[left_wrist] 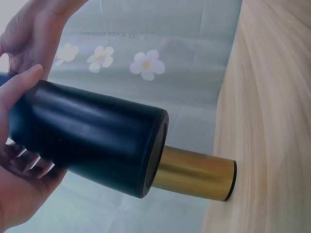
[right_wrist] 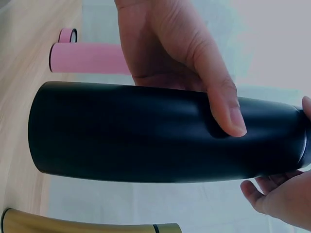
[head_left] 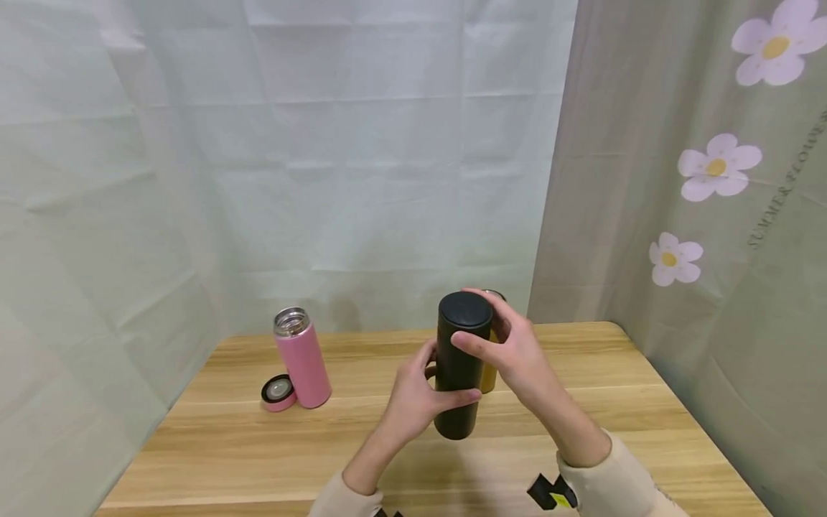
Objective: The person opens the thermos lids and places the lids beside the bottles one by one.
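Black thermos (head_left: 461, 370) held up off the worktop (head_left: 646, 431). Likely trouble: smooth-looking barrel could twist or slip if either grip slackens — or knock the gold bottle (head_left: 489, 378), standing behind at one o'clock, if swung that way. Both grips clamped on the thermos: left hand (head_left: 415, 397) around its lower body from eight o'clock, right hand (head_left: 513, 350) around the upper end from two — thermos between them.

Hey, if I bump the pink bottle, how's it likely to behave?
The pink bottle may tip, since it stands tall and narrow. Its round side suggests it could roll once down. Its mouth is open, so anything inside might spill.
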Demonstrator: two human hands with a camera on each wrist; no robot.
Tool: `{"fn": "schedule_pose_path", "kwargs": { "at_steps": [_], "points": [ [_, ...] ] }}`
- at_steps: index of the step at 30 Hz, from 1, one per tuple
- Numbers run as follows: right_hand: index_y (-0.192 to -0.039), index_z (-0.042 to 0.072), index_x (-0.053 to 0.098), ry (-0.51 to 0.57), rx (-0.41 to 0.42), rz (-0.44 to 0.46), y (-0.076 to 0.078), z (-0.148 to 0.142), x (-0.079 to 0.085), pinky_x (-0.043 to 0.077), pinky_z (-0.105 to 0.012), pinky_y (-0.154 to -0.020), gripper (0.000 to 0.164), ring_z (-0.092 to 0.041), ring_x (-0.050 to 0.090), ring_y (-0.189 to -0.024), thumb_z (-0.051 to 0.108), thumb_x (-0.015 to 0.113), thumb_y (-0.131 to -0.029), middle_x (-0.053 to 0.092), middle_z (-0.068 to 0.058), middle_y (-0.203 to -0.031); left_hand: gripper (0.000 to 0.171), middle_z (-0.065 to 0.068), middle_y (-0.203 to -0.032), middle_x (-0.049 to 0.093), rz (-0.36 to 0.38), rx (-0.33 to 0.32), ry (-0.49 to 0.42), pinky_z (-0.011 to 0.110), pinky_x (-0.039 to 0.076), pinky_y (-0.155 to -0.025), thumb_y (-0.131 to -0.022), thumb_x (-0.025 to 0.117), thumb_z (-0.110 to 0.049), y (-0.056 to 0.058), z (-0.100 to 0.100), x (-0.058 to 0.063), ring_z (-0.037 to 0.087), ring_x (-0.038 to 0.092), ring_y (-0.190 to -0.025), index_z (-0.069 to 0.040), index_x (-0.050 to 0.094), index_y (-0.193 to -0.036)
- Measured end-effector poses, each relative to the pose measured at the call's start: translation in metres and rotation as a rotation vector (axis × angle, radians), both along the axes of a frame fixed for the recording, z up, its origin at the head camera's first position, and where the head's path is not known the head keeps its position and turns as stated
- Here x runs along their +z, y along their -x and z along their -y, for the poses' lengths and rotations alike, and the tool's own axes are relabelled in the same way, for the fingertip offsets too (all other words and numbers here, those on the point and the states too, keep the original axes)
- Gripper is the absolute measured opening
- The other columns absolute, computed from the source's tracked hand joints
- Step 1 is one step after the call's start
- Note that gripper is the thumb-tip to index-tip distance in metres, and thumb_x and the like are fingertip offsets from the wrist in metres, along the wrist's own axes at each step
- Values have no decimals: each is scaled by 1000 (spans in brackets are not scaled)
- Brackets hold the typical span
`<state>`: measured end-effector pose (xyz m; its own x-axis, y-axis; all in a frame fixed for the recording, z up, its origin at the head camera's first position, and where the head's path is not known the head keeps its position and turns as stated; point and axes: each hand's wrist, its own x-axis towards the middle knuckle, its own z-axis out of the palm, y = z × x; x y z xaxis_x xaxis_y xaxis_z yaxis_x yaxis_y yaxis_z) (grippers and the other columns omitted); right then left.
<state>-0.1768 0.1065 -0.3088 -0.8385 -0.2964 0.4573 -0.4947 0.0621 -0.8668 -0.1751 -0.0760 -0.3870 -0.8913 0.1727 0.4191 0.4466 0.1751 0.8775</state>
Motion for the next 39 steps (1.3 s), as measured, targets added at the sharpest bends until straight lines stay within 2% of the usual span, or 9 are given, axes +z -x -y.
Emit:
{"fn": "schedule_pose_path", "kwargs": {
  "at_steps": [6, 9, 17, 22, 26, 30, 35, 39],
  "points": [
    [-141, 20, 62, 5, -17, -7, -1, 0, 3, 45, -53, -109, 59, -22, 63, -125, 22, 85, -88, 68, -3, -133, 68, -9, -119, 68, -4, -31, -10, 49, 51, -101, -75, 96, -24, 0, 1, 1, 13, 65, -109, -26, 63, -134],
    [-140, 20, 64, -1, -34, -1, -2, -1, 6, 46, -51, -108, 60, -21, 65, -121, 21, 88, -85, 71, -1, -128, 68, -10, -121, 69, -13, -70, -12, 48, 52, -100, -75, 96, -24, 1, 2, 2, 12, 65, -111, -26, 63, -135],
    [-137, 19, 66, -41, -38, 4, -3, -2, 11, 48, -53, -102, 61, -24, 69, -112, 21, 91, -81, 74, -2, -122, 70, -8, -122, 70, -38, -146, -21, 43, 54, -99, -76, 96, -21, 3, 6, 1, 14, 66, -113, -27, 62, -137],
    [-138, 18, 65, -38, 3, 11, -2, -4, 12, 52, -48, -98, 63, -27, 70, -109, 19, 91, -80, 72, -5, -122, 72, -8, -122, 70, -42, -178, -6, 40, 54, -99, -75, 96, -20, 4, 9, 1, 15, 67, -113, -28, 61, -137],
    [-137, 18, 66, -25, 61, 8, 0, -6, 11, 54, -42, -94, 62, -30, 70, -107, 19, 91, -81, 71, -8, -122, 74, -7, -122, 70, -37, -215, 1, 40, 54, -100, -75, 96, -18, 4, 11, 1, 15, 68, -112, -28, 60, -138],
    [-138, 16, 65, -15, 127, -2, 2, -9, 11, 54, -42, -94, 60, -33, 70, -105, 19, 89, -83, 71, -10, -120, 75, -7, -123, 71, -39, -244, 12, 39, 54, -100, -76, 95, -18, 4, 12, 2, 16, 68, -112, -27, 59, -140],
    [-144, 14, 60, -20, 194, 6, 4, -11, 12, 54, -42, -96, 59, -34, 68, -109, 19, 83, -89, 69, -13, -124, 73, -8, -124, 69, -23, -204, 6, 44, 51, -103, -77, 95, -21, 2, 11, 3, 14, 66, -115, -27, 59, -140],
    [-150, 16, 53, -56, 156, 1, 1, -8, 12, 51, -41, -103, 62, -29, 64, -123, 22, 77, -94, 65, -10, -135, 71, -8, -124, 68, -6, -108, -18, 48, 49, -104, -76, 95, -25, 0, 9, 3, 13, 65, -115, -25, 60, -138]
  ]
}}
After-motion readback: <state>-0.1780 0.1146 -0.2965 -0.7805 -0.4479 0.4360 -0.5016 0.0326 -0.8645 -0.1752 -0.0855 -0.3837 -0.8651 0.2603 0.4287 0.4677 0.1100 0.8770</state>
